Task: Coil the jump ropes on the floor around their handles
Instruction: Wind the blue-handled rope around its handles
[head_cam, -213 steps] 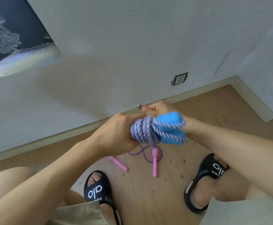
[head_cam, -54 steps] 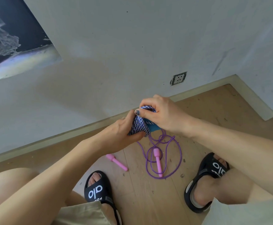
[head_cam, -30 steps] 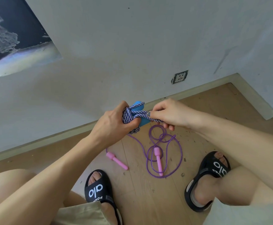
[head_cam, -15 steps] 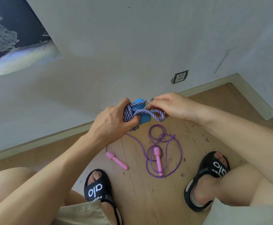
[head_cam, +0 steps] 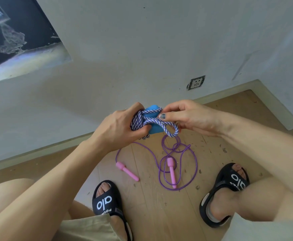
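Right hand pinches the tail of the braided rope between thumb and fingers; the tail now hangs in an open loop just below the thumb, wider than half a second ago, when it lay tighter against the bundle. Left hand is clamped round the wound coil and the blue handles, as before, held up in the air above the floor. Reads as the finishing tuck: loop formed, not yet pulled snug over the handles, so this rope looks nearly done. Below, the purple rope lies loose in tangled loops on the floor between the two sandals, unchanged over the last seconds; one of its pink handles sits inside the loops, the other off to the left. That rope is not yet coiled.
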`<action>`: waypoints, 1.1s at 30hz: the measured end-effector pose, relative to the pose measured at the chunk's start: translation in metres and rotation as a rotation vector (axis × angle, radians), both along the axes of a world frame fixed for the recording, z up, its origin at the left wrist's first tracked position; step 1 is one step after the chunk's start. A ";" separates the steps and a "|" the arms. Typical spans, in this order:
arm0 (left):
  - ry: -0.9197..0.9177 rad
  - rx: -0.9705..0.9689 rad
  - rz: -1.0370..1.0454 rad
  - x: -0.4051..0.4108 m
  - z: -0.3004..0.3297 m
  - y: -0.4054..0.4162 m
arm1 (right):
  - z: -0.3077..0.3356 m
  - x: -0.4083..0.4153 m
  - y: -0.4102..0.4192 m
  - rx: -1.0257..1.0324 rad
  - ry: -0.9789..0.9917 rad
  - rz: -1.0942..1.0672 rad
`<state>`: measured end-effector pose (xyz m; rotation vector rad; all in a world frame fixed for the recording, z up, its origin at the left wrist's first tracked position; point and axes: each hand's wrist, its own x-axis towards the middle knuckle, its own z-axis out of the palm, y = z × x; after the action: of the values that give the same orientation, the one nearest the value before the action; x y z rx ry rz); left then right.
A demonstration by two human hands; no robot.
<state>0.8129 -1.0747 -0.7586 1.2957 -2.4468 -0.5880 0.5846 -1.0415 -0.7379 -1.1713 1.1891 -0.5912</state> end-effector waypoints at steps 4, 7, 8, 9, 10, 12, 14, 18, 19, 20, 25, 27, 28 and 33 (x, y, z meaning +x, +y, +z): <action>-0.053 -0.093 0.037 -0.004 -0.001 0.005 | 0.000 0.008 0.007 -0.206 0.296 0.010; -0.030 -0.110 0.033 -0.008 0.001 0.007 | -0.004 0.012 0.008 -0.282 0.325 -0.065; -0.024 -0.100 0.031 -0.009 0.002 0.007 | -0.005 0.011 0.008 -0.276 0.317 -0.070; -0.027 -0.100 0.025 -0.009 0.002 0.007 | -0.004 0.011 0.007 -0.263 0.309 -0.071; -0.038 -0.110 0.019 -0.009 0.002 0.007 | -0.005 0.012 0.007 -0.250 0.301 -0.079; -0.052 -0.132 0.017 -0.011 0.002 0.008 | -0.007 0.014 0.008 -0.238 0.292 -0.117; -0.040 -0.124 0.023 -0.013 0.001 0.009 | -0.010 0.015 0.009 -0.238 0.288 -0.158; -0.015 -0.066 0.018 -0.014 0.002 0.004 | -0.006 0.011 0.007 -0.286 0.311 -0.155; -0.008 -0.035 0.011 -0.013 0.002 0.002 | -0.005 0.010 0.007 -0.322 0.356 -0.143; -0.003 -0.001 0.004 -0.013 0.003 0.001 | -0.004 0.010 0.008 -0.363 0.415 -0.139; 0.017 0.142 0.000 -0.018 0.007 -0.001 | -0.004 0.016 0.021 -0.556 0.603 -0.196; 0.004 0.178 0.003 -0.021 0.008 -0.001 | -0.007 0.020 0.025 -0.587 0.620 -0.217; -0.003 0.191 0.004 -0.023 0.009 -0.001 | -0.007 0.022 0.026 -0.607 0.641 -0.216; -0.029 0.302 -0.001 -0.028 0.011 0.002 | -0.002 0.028 0.032 -0.753 0.863 -0.067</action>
<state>0.7848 -1.0729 -0.7472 1.4207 -2.4502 -0.9757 0.6126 -1.0091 -0.7398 -2.1648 1.8000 -0.6202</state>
